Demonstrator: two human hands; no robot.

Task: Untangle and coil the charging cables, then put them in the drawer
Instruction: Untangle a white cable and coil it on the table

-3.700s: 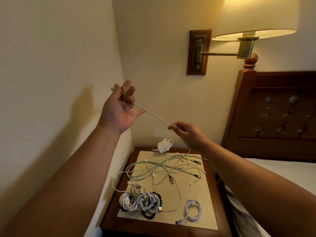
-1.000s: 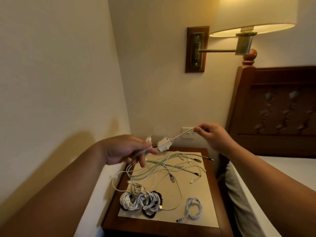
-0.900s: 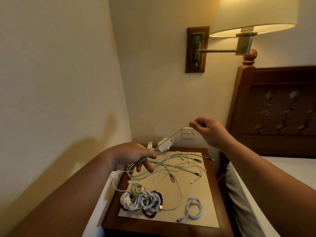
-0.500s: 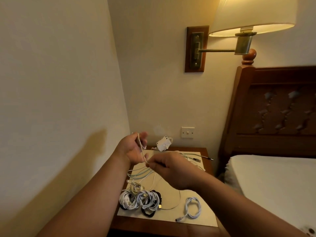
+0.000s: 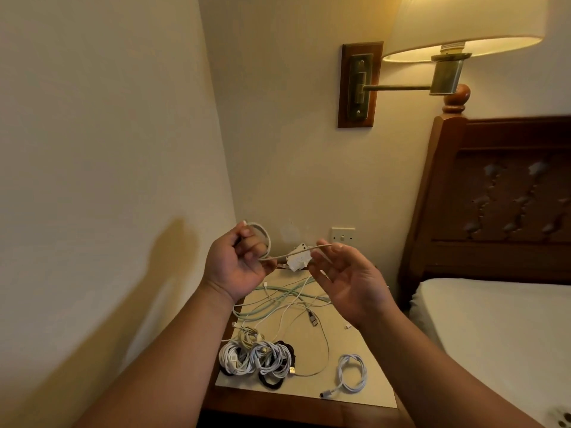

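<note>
One beige cable (image 5: 284, 256) from left hand (image 5: 238, 268) grip to right hand (image 5: 350, 287).

No text, label, brand, number or sign can be read anywhere in the view. Any print on the white charger block (image 5: 298, 260) is too small and blurred to be made out, and nothing legible is seen on the charging cables (image 5: 265, 358) or their plugs. The wall switch plate (image 5: 343, 236) is seen as plain.
</note>
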